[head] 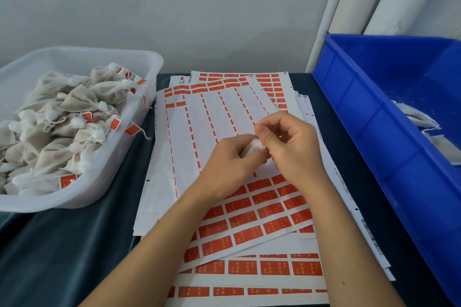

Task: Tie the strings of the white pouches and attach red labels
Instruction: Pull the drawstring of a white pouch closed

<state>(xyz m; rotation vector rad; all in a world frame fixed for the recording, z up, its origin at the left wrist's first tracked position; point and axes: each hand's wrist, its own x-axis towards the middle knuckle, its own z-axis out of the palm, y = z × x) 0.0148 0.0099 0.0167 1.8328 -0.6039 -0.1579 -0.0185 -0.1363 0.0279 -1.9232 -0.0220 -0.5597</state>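
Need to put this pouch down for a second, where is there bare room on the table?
Bare dark cloth shows near the front left, bordered by the clear tub and the label sheets. A narrow strip runs between the sheets and the blue bin. The middle is crowded: sheets, left hand, right hand, pouch.

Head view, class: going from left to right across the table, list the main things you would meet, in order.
Clear tub of tied pouches → label sheets → left hand → right hand → blue bin.
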